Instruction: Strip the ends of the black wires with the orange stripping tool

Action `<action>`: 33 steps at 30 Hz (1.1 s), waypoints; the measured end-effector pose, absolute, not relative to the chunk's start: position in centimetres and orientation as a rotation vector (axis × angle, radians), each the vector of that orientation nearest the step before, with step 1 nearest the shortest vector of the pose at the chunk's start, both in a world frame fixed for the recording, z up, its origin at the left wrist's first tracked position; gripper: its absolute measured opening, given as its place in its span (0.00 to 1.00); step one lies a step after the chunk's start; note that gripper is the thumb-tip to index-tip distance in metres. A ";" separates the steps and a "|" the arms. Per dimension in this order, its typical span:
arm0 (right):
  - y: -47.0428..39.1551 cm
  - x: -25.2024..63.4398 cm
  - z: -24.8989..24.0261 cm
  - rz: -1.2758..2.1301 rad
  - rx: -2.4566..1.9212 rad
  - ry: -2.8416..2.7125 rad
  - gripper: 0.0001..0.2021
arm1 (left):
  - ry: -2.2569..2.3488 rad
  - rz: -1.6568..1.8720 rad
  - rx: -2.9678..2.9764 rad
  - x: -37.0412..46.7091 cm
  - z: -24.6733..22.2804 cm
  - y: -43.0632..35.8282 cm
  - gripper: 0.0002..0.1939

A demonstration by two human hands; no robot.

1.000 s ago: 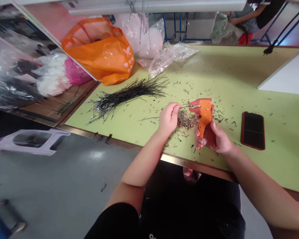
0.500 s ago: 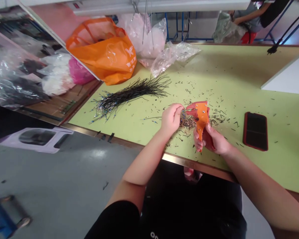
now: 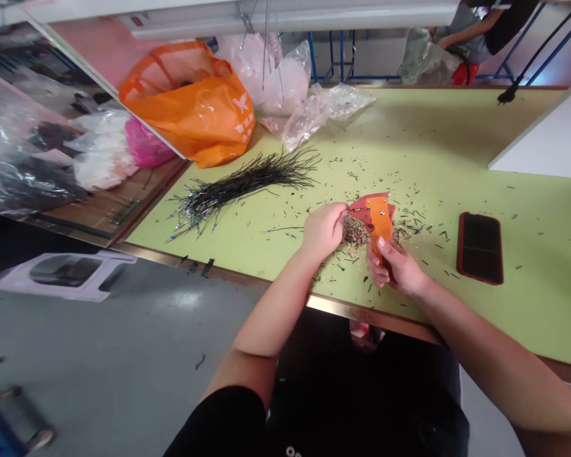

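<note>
Judging by the pose, feed the wire straight into the red mouth of the orange hand tool [image 3: 379, 219], to the same depth each time. Squeeze evenly, pinch firmly against any tug, and keep fingertips just clear of the closing edges.

For places, take the tool as the clock's centre. Find the right hand [image 3: 402, 268] at 5 o'clock, clamped round the handles. Find the left hand [image 3: 323, 228] at 9 o'clock, with fingers pinched together right at the mouth, apparently on a wire, though too hidden to confirm. Further out on the bench [image 3: 438, 139], look for a loose wire [image 3: 285, 228] at 9 o'clock, and between 9 and 10 for the black wire bundle [image 3: 252, 184], well apart from both hands. Note also the scraps [image 3: 354, 236] at 8 o'clock, near the left fingertips.
</note>
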State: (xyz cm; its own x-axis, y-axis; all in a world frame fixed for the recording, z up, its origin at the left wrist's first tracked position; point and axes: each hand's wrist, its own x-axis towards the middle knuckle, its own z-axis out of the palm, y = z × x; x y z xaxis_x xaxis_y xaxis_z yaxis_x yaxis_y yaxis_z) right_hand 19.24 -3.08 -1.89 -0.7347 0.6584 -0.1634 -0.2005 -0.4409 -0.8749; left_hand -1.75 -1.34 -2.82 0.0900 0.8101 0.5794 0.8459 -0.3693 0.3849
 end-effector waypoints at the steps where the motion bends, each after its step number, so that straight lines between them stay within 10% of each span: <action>1: -3.2 19.1 -2.0 2.171 -0.685 -1.243 0.31 | -1.736 -1.155 -2.263 -1.7 -2.9 -1.3 0.17; 21: -6.2 20.0 -1.8 1.994 -0.400 -1.355 0.32 | -1.467 -1.551 -1.980 -0.4 -3.0 -1.9 0.16; 27: -5.5 22.1 2.6 1.535 -0.435 -1.291 0.24 | -2.028 -1.758 -1.566 -3.9 -3.1 -0.4 0.22; 33: -2.9 21.3 1.8 1.823 -0.634 -1.165 0.29 | -1.832 -1.712 -1.738 -2.9 -3.0 -0.6 0.26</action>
